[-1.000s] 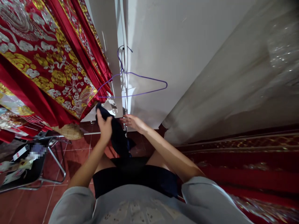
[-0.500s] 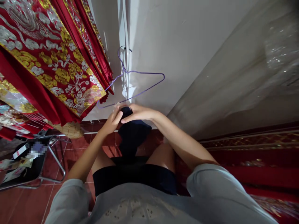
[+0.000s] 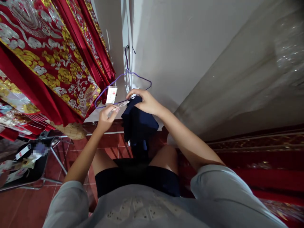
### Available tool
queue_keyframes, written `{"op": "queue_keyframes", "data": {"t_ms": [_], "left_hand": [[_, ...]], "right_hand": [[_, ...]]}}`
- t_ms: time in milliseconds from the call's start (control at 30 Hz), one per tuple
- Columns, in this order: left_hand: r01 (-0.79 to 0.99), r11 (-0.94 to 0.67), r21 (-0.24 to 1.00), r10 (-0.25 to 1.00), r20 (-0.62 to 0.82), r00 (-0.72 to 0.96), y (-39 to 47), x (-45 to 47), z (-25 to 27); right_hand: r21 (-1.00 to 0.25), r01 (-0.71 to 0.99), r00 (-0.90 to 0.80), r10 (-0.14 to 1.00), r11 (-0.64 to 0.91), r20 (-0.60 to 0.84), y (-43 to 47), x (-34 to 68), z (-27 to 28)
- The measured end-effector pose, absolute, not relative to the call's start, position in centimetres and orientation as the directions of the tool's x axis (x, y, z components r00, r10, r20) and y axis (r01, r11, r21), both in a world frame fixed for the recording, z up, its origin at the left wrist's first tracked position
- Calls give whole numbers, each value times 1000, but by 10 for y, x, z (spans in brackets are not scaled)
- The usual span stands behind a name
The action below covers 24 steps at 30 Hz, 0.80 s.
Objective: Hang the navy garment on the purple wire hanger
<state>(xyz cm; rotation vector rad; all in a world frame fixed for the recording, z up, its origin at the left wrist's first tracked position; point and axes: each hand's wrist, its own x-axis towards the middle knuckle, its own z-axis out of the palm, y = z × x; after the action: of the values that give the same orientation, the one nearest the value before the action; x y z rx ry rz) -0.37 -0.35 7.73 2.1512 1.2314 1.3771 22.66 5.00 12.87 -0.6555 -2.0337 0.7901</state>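
Observation:
A dark navy garment (image 3: 140, 118) hangs in folds in front of me, its upper edge at the bottom bar of a purple wire hanger (image 3: 139, 76). My right hand (image 3: 146, 100) is closed on the garment's top edge beside that bar. Between the finger and thumb of my left hand (image 3: 107, 117) is a thin pale strap (image 3: 123, 104), stretched toward the garment. Just above the left fingers, a white tag (image 3: 111, 95) with a red mark shows against the hanger. The hanger's hook is up by a white pole.
Red embroidered cloths (image 3: 64, 63) with gold and silver patterns hang at the left. Below them a black folding chair (image 3: 38, 177) holds a white box and small items. A wall (image 3: 171, 41) stands ahead, and a clear plastic-covered surface (image 3: 242, 82) is to the right.
My hands have moved apart, the left one going left with the pale strap. My right hand and the garment rose to the hanger bar. The hanger swung, and the white tag came into view.

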Motion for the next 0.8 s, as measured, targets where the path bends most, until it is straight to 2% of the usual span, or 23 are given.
{"op": "queue_keyframes", "data": {"t_ms": [100, 200, 267, 333, 400, 467, 533, 600, 667, 733, 800], "left_hand": [[527, -552, 646, 808, 572, 144, -1, -10, 67], [546, -509, 666, 805, 592, 28, -2, -20, 56], [545, -426, 722, 850, 526, -33, -2, -24, 50], [517, -331, 789, 929, 368, 35, -3, -25, 45], [446, -282, 850, 955, 206, 212, -3, -18, 39], [356, -296, 886, 915, 157, 371, -4, -6, 30], [305, -307, 901, 881, 148, 449, -3, 5, 20], [321, -255, 912, 872, 73, 485, -1, 10, 9], [362, -153, 919, 865, -53, 500, 2, 6, -3], [418, -36, 908, 870, -177, 460, 3, -5, -13], [478, 68, 876, 884, -275, 378, -1, -21, -19]], "right_hand": [[-800, 131, -586, 696, 586, 414, 51, 233, 120], [-873, 155, -649, 714, 463, 263, 50, 239, 108], [-889, 159, -656, 719, 430, 231, 49, 241, 103], [-878, 130, -625, 725, 460, 288, 49, 239, 103], [-852, 103, -575, 729, 514, 370, 50, 234, 108], [-830, 92, -558, 719, 550, 415, 50, 228, 115], [-810, 72, -566, 693, 581, 447, 51, 224, 124], [-778, 51, -537, 674, 626, 507, 54, 225, 131], [-742, 56, -441, 683, 668, 582, 62, 230, 134], [-728, 88, -309, 713, 680, 629, 75, 236, 130], [-756, 124, -230, 760, 643, 608, 90, 241, 119]]}}
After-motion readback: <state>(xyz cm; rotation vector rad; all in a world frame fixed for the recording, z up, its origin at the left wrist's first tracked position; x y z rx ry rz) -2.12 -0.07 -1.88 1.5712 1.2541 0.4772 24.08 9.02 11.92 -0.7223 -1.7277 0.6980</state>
